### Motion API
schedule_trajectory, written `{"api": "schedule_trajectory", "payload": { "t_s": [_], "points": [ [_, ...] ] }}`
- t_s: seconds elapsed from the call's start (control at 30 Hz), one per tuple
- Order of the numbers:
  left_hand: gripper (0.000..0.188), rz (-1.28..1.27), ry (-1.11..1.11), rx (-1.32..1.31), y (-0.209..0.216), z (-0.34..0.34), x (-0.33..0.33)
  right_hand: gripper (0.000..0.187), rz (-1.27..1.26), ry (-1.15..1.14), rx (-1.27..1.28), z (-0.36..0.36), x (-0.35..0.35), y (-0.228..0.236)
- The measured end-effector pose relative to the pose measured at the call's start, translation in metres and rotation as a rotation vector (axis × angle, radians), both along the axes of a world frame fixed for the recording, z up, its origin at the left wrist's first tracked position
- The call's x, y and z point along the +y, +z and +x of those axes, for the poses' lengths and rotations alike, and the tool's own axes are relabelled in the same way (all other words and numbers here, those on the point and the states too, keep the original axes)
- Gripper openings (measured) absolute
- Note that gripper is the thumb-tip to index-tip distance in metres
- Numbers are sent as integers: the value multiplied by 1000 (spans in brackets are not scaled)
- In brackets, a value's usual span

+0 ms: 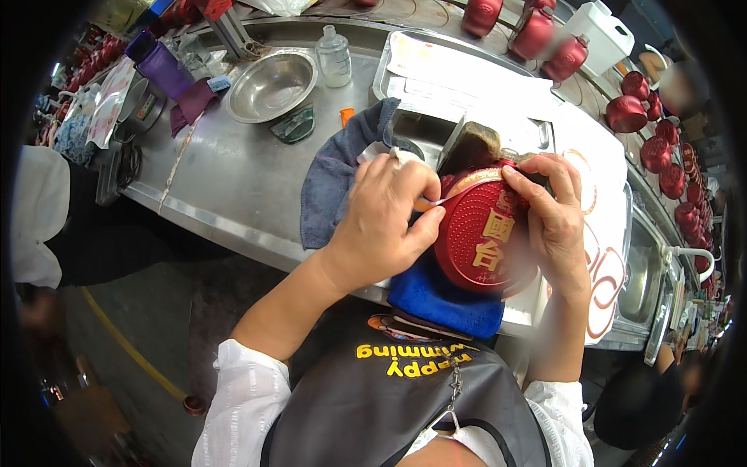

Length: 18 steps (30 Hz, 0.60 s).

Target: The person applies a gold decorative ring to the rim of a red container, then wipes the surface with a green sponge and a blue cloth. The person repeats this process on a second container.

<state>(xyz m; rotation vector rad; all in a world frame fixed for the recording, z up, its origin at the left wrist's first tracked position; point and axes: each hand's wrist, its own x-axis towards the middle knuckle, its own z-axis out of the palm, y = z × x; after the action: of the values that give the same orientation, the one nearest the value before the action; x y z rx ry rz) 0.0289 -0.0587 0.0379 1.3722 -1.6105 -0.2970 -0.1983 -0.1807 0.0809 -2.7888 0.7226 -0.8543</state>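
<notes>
A round, flattened red bottle [475,249] with raised gold characters and a dotted face lies tilted in front of me, its neck away from me. A curved gold strip [478,180] runs along its upper edge. My left hand [385,210] is closed in a pinch at the strip's left end, where a small orange and white bit shows between the fingers. White tissue [393,154] is tucked at its knuckles. My right hand [556,206] grips the bottle near the neck, fingertips pressing the strip's right end. Beneath the bottle is a blue cloth pad [447,307].
A grey-blue towel [327,194] lies left of the bottle, a dark brown block [473,144] behind it. Farther back are a steel bowl [272,87], a clear bottle [333,58] and white sheets [467,78]. More red bottles [566,58] line the far right; a sink [640,272] is nearby.
</notes>
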Motion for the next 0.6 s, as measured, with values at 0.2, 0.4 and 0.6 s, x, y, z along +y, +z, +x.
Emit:
{"api": "schedule_trajectory", "payload": {
  "t_s": [0.2, 0.4, 0.6],
  "points": [
    [26, -79, -126, -286, 21, 4, 30, 45, -8, 15, -8, -1, -2, 0],
    [20, 2, -33, 415, -4, 3, -13, 44, -19, 8, -1, -1, -2, 0],
    [37, 314, -187, 729, -32, -22, -33, 41, -30, 0, 18, -1, -2, 1]
  ]
}}
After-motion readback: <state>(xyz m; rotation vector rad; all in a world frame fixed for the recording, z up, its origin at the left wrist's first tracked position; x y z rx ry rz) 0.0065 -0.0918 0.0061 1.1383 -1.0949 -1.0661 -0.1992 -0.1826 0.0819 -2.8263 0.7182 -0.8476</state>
